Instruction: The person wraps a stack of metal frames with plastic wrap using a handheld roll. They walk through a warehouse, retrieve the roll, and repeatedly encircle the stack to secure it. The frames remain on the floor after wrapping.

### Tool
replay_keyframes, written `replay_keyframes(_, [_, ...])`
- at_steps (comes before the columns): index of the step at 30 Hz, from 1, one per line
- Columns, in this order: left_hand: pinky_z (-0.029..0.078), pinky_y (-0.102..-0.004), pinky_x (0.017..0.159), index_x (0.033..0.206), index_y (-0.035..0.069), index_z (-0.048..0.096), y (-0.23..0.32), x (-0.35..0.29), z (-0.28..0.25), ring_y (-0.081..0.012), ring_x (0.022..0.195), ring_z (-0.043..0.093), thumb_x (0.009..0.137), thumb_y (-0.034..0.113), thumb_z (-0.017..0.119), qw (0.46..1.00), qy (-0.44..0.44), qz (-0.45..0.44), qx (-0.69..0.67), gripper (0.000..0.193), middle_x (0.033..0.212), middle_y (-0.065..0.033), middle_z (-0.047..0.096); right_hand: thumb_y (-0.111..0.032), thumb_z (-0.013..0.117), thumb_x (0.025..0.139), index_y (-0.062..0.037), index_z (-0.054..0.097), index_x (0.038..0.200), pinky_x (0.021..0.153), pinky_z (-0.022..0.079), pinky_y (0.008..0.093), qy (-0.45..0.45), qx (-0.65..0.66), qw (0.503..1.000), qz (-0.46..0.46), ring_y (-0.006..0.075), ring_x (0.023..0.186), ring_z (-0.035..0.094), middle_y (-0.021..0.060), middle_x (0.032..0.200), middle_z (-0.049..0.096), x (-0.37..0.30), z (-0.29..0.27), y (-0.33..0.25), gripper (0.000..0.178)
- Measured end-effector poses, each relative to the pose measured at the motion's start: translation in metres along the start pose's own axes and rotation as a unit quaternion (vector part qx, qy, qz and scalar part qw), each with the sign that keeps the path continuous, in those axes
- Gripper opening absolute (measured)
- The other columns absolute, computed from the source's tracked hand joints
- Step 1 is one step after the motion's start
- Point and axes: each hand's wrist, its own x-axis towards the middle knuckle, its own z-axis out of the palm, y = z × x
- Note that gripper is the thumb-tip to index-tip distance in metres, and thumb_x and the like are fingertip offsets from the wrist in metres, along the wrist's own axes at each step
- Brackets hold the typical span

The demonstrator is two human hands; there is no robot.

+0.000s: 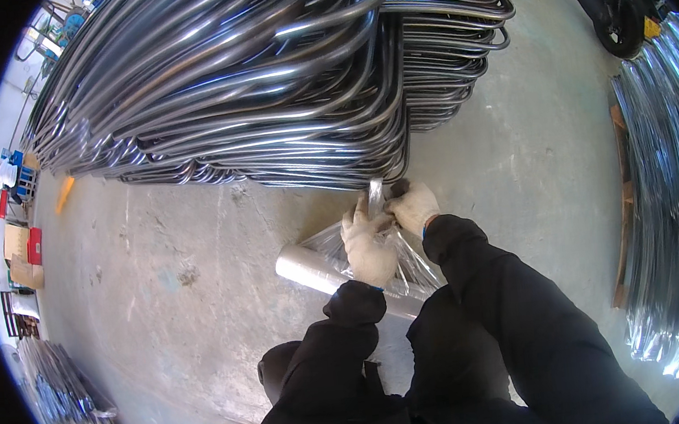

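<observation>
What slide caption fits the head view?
Gloved left hand and gloved right hand at clear plastic film drawn from a roll, close to stacked bent metal tubes.

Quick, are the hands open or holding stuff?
Left hand: on the clear film; open or closed can't be told.
Right hand: curled by the film, grip hidden.

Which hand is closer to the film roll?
Left. Your left hand is right by the film roll; your right hand is farther off, near the bent tubes.

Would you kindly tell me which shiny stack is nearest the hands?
The stack of bent metal tubes ahead; the right stack and lower-left stack lie farther away.
</observation>
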Motion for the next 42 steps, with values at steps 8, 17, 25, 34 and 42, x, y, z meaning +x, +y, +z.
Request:
replay_keyframes(8, [0.061, -0.0393, 0.100, 0.114, 0.001, 0.083, -0.010, 0.002, -0.007, -0.0356, 0.114, 0.081, 0.103, 0.009, 0.079, 0.972, 0.041, -0.119, -0.201, 0.014, 0.127, -0.0205, 0.083, -0.020, 0.088, 0.090, 0.0020, 0.080, 0.116, 0.096, 0.064, 0.0480, 0.087, 0.104, 0.991, -0.009, 0.0414, 0.107, 0.083, 0.0244, 0.108, 0.085, -0.028, 0.008, -0.009, 0.035])
replay_keyframes(17, [0.059, -0.0347, 0.085, 0.121, -0.004, 0.077, -0.031, 0.029, -0.005, -0.0180, 0.096, 0.072, 0.106, 0.012, 0.086, 0.850, 0.121, -0.277, -0.431, 0.024, 0.106, -0.0058, 0.080, -0.012, 0.088, 0.089, 0.0025, 0.081, 0.110, 0.086, 0.064, 0.0449, 0.144, 0.008, 0.986, -0.077, 0.0398, 0.097, 0.082, 0.0242, 0.105, 0.082, -0.044, 0.009, -0.037, 0.026])
replay_keyframes(25, [0.059, -0.0335, 0.090, 0.129, -0.003, 0.078, -0.036, 0.049, -0.008, -0.0179, 0.099, 0.072, 0.109, 0.013, 0.081, 0.894, 0.033, -0.278, -0.350, 0.026, 0.113, -0.0078, 0.080, -0.018, 0.081, 0.094, -0.0091, 0.084, 0.122, 0.092, 0.062, 0.0522, 0.100, -0.077, 0.982, -0.140, 0.0446, 0.107, 0.077, 0.0208, 0.112, 0.079, -0.051, -0.003, -0.050, 0.030])
replay_keyframes(34, [0.058, -0.0377, 0.099, 0.135, -0.007, 0.076, -0.009, 0.041, -0.024, -0.0215, 0.108, 0.074, 0.120, 0.029, 0.065, 0.920, -0.072, -0.201, -0.329, 0.040, 0.122, -0.0137, 0.082, -0.008, 0.080, 0.106, 0.0033, 0.078, 0.139, 0.096, 0.063, 0.0398, -0.090, 0.261, 0.958, -0.079, 0.0277, 0.108, 0.081, 0.0175, 0.125, 0.084, -0.037, -0.009, -0.024, 0.036])
replay_keyframes(42, [0.059, -0.0473, 0.098, 0.128, -0.001, 0.076, -0.014, 0.026, -0.017, -0.0425, 0.109, 0.077, 0.120, 0.042, 0.063, 0.971, -0.015, -0.164, -0.172, 0.046, 0.115, -0.0245, 0.081, -0.005, 0.077, 0.107, 0.0053, 0.080, 0.129, 0.089, 0.064, 0.0386, -0.067, 0.235, 0.969, -0.028, 0.0235, 0.096, 0.081, 0.0161, 0.108, 0.085, -0.043, -0.007, -0.021, 0.024])
